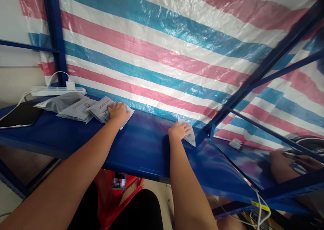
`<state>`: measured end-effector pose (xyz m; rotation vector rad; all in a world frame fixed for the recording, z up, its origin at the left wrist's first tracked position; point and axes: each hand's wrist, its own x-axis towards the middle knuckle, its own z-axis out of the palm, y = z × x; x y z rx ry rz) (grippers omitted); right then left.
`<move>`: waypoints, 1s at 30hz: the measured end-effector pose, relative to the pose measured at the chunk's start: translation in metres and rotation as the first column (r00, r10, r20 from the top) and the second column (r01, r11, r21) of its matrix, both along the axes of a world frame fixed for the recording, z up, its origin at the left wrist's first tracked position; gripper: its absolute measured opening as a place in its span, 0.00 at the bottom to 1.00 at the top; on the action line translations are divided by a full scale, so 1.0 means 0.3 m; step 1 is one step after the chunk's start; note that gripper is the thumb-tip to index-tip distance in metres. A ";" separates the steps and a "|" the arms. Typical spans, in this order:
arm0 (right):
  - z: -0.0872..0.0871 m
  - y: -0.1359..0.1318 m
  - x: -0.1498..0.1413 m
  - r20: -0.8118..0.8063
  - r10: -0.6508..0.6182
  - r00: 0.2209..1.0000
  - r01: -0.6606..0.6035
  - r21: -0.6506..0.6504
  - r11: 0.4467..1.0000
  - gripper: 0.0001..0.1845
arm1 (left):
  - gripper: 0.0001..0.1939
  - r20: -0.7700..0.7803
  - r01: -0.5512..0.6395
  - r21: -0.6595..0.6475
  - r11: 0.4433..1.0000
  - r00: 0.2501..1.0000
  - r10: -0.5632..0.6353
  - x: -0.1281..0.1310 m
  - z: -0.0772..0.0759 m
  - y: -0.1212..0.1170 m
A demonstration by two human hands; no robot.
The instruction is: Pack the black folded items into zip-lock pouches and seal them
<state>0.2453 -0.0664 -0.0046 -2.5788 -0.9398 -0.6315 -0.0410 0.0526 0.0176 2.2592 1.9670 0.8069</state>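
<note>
My left hand [118,114] rests on a frosted plastic bag [129,116] at the right end of a row of similar bags. Its thumb is out to the side, with the other fingers curled over the bag and their tips hidden. Just to its left lies a frosted bag with dark lettering [102,105], overlapping another printed bag [77,110] and a bag with dark contents [60,101]. Toward the right end of the blue shelf [144,149], my right hand [180,130] lies with fingers spread over a single frosted bag [190,137].
A white power strip [58,91] with a plugged-in charger and a black tablet [21,115] are at the left. Striped plastic sheeting [152,54] backs the shelf. Beyond the blue post [235,91], another person's hand [283,162] shows. A red stool [108,196] is below.
</note>
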 end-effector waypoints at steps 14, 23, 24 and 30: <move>0.022 0.006 -0.004 -0.216 0.014 0.976 -0.006 0.039 0.999 0.24 | 0.21 0.016 0.219 0.066 0.973 0.975 -0.221 0.052 -0.022 -0.049; 0.027 0.028 -0.063 -0.183 0.367 0.912 -0.331 0.201 0.922 0.22 | 0.33 0.040 0.240 0.020 0.971 0.970 -0.240 0.048 -0.013 -0.044; 0.028 0.034 -0.079 -0.226 0.458 0.860 -0.416 0.209 0.885 0.21 | 0.33 0.042 0.285 0.027 0.958 0.957 -0.286 0.050 -0.014 -0.046; 0.012 0.060 -0.159 -0.400 0.712 0.577 -0.692 0.223 0.687 0.17 | 0.23 0.079 0.571 0.191 0.798 0.802 -0.592 0.104 -0.041 -0.082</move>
